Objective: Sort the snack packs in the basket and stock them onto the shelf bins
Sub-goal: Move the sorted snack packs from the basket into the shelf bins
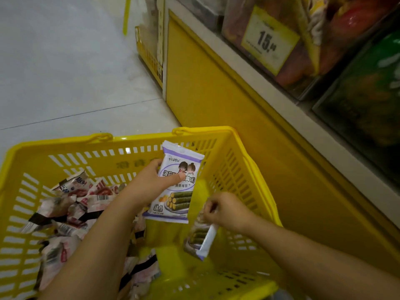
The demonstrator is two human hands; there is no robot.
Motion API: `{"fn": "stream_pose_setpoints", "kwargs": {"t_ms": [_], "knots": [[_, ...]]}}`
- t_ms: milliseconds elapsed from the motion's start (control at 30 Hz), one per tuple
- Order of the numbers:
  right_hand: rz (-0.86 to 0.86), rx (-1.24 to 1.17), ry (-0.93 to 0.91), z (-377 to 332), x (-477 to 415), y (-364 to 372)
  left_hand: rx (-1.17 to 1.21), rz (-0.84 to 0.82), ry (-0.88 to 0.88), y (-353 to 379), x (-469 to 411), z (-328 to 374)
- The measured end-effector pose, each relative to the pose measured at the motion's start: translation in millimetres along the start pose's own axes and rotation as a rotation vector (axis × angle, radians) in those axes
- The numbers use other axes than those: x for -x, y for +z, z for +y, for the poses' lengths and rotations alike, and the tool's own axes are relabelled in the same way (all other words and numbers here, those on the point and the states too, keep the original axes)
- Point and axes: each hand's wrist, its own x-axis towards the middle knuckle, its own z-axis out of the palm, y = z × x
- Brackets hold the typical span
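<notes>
Head-height view, looking down into a yellow slotted plastic basket (134,138). A pale tiled floor (65,61) lies beyond it and a yellow shelf base (216,94) stands just to its right.

The left hand (151,180) holds a purple-and-white seaweed-roll snack pack (177,191) upright above the basket's middle, thumb across the front, fingers hidden behind. Its grip is closed on the pack. The right hand (225,211) pinches a second purple-and-white pack (202,239) by its top edge, so it hangs down over the basket's right side. This one is blurred but looks like the same kind.

A heap of pink-and-white snack packs (71,208) fills the basket's left side & front. The right side shows bare yellow bottom.

Up right, clear shelf bins (303,68) hold orange-red packs behind a yellow price tag (268,40). The next bin along holds green packs.

Progress, as a judgement: sorting is under way, approx early to mid. Two matching packs are picked out & in hand, but neither is at a bin yet. Most of the load, i.e. the pink-and-white heap, is left to sort & stock. No bin w/ purple-and-white packs is in view, so where these two belong can't be told.
</notes>
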Motion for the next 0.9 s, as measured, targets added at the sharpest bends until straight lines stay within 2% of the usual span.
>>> {"fn": "stream_pose_setpoints", "kwargs": {"t_ms": [100,333,600,767,833,900], "knots": [[0.221,0.059,-0.108,-14.8,32.3,-42.1,0.056,-0.003,0.073,0.9,20.6,27.5],[0.570,0.061,-0.198,-74.8,146.3,-126.4,0.143,0.012,0.337,2.9,96.3,129.4],[0.869,0.386,-0.278,-136.8,328.7,-209.2,0.215,-0.061,0.695,34.2,198.3,241.3],[1.251,0.721,-0.273,-148.2,424.2,-251.9,0.212,-0.086,0.903,73.6,245.8,299.3],[1.414,0.749,-0.330,-146.5,453.4,-268.5,0.213,-0.110,0.981,89.1,257.3,319.3],[1.505,0.708,-0.420,-141.5,476.6,-284.9,0.202,-0.109,1.066,103.8,265.7,338.0]]}}
